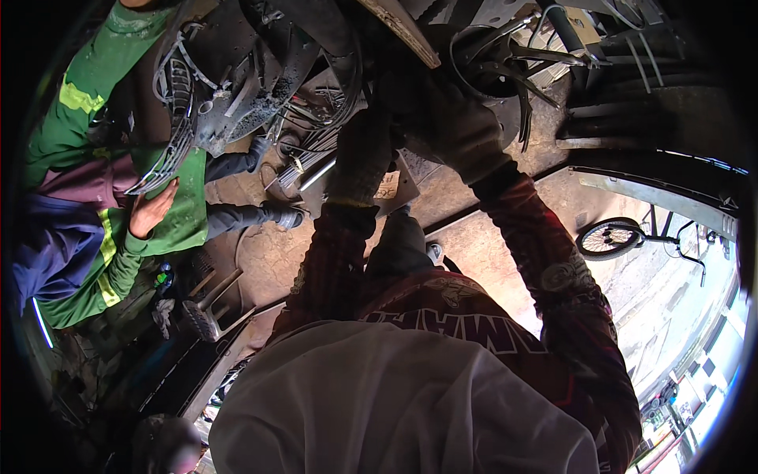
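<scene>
Both of my hands wear light work gloves and reach up into deep shadow at the top middle. My left hand (359, 154) is raised beside a dark object; its fingers vanish in the shadow. Close by on the right, my right hand (471, 134) has its fingers bent around something too dark to make out. Just above the hands, a worn wooden strip (407, 31) slants down, its lower end near my right fingers. Beyond my right hand are a dark round hoop (456, 59) and bent metal pieces (525, 79).
At left, a person in green sleeves with yellow bands rests a hand (154, 207) by a bundle of curved metal wire (178, 150). Metal rods (316, 142) and a cardboard piece (388, 186) lie below my hands. A bicycle (612, 238) stands at right; a metal-and-wood tool (207, 316) lies lower left.
</scene>
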{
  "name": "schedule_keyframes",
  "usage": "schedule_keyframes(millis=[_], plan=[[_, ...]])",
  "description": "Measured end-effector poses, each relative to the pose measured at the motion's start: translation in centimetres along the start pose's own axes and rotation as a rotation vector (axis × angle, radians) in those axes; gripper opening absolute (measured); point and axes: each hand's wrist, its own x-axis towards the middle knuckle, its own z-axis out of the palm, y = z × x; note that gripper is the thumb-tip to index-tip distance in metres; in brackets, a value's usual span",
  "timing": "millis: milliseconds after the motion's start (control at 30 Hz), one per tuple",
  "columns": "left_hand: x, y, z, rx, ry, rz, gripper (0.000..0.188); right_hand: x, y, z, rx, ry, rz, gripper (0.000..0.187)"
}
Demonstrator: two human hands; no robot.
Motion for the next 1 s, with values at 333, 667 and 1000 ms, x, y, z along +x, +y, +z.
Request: schedule_keyframes(millis=[333,667,1000], plan=[[0.4,4.5,-2.1,-0.355,-0.096,-0.502,0.04,-0.2,0.5,1.3,-0.092,0.047,-0.091,0.074],[-1.1,0.4,1.2,-0.711,0.212,-0.392,0.031,0.7,0.7,1.3,-0.053,0.117,-0.163,0.073],[-0.7,2.6,-1.2,-0.759,0.01,-0.496,0.035,0.9,0.0,0.1,-0.002,0.052,-0.086,0.077]])
